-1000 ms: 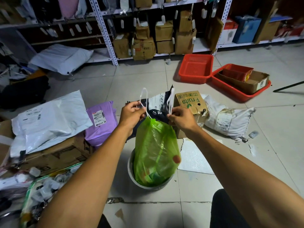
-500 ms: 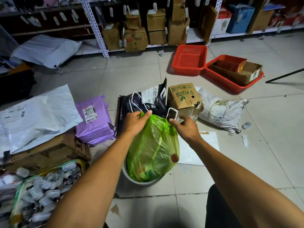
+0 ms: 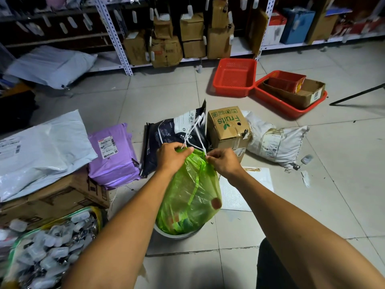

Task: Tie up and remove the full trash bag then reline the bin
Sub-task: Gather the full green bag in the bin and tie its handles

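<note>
While the green bag [image 3: 188, 195] is sitting in the bin [image 3: 177, 233], left hand [image 3: 171, 156] is clamping its neck, right hand [image 3: 224, 162] pinching the string [image 3: 192, 130]; cinching snug before knotting looks wise.

Dim room, light falling from overhead onto the pale floor tiles [image 3: 166, 97], brightest around the centre and toward 3 o'clock. The shelving [image 3: 112, 28] at 12 o'clock sinks into murk; the 9 o'clock corner is near black. The picture bows outward at the edges, and shelf uprights lean. Soft blur smears the far left and the forearms at 6 o'clock. The green bag [image 3: 191, 195] glistens with small highlights.
</note>
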